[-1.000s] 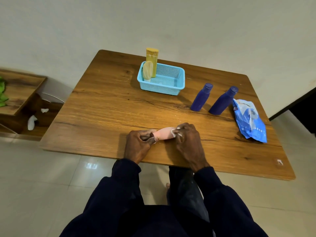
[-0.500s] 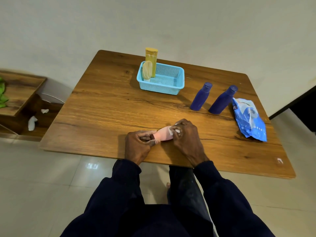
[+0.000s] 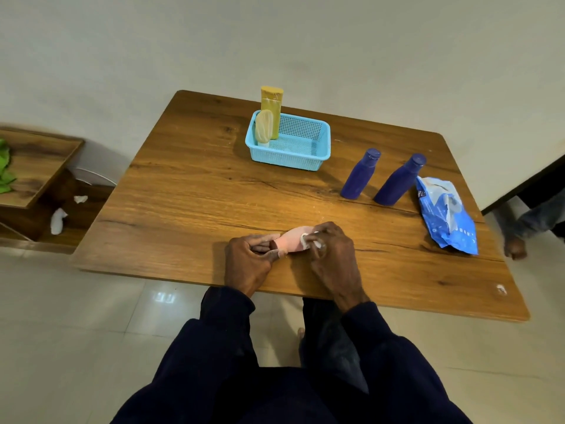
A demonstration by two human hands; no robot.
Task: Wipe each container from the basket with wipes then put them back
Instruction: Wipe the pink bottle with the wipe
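While the left grip [image 3: 247,260] curls round the pink container [image 3: 290,242] just inside the near edge of the desk [image 3: 189,191], the right grip [image 3: 334,261] pinches a wipe [image 3: 306,238] against it, the basket [image 3: 289,155] well ahead.

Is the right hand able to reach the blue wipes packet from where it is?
Probably yes: bare table lies between the right hand and the wipes packet, though it pinches a wipe on the pink container.

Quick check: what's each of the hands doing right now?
Left hand: grips one end of the pink container.
Right hand: pinches a white wipe against that container.
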